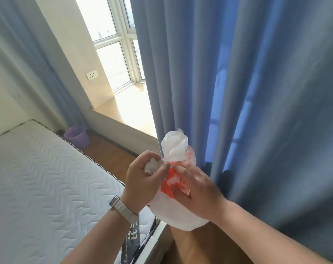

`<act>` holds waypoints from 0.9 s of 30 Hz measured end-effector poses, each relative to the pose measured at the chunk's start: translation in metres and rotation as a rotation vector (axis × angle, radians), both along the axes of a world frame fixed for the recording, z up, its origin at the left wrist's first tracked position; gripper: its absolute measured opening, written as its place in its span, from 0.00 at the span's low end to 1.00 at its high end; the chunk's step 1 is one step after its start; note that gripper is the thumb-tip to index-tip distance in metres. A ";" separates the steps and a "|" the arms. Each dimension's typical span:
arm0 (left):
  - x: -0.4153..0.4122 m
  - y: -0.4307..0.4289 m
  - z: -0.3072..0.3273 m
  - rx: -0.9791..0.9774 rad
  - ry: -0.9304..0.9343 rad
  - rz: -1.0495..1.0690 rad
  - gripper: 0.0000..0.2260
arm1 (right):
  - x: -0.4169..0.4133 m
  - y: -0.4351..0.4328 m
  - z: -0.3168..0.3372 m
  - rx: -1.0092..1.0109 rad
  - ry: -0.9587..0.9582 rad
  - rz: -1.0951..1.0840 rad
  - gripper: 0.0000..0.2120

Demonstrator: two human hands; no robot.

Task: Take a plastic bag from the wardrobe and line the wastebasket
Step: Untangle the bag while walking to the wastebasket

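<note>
A white plastic bag (176, 210) with red print hangs crumpled between both hands at the lower middle of the view. My left hand (142, 180), with a watch on its wrist, is closed around a bunched part of the bag. My right hand (196, 193) pinches the bag's front from the right side. The purple wastebasket (78, 137) stands on the wooden floor in the far corner, beyond the bed, well apart from the hands. No liner shows in it from here. The wardrobe is out of view.
A bare white quilted mattress (38, 187) fills the lower left. Blue curtains (238, 82) hang along the right, a second one at the left. A window sill ledge (127, 119) juts out behind the basket. A strip of wooden floor (112, 157) runs between bed and ledge.
</note>
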State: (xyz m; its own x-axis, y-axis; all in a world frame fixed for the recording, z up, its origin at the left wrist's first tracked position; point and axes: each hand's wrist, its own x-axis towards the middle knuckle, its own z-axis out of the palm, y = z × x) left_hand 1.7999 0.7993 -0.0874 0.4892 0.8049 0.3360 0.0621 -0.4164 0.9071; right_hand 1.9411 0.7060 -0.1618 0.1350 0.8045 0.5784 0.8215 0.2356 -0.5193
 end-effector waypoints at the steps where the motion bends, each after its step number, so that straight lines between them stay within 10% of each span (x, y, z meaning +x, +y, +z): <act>1: 0.009 0.006 0.000 0.004 -0.002 0.026 0.06 | 0.014 0.010 0.001 -0.002 0.000 0.029 0.21; 27: 0.035 0.289 -0.020 -0.057 -0.077 0.493 0.05 | 0.068 0.368 0.000 -0.083 -0.066 0.548 0.23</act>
State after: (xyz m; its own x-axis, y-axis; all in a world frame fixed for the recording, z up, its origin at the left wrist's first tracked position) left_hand 1.8349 1.0882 -0.1078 0.0212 0.9522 0.3046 0.1706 -0.3037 0.9374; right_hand 2.0087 1.0737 -0.1620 -0.3503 0.7902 0.5029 0.6216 0.5978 -0.5062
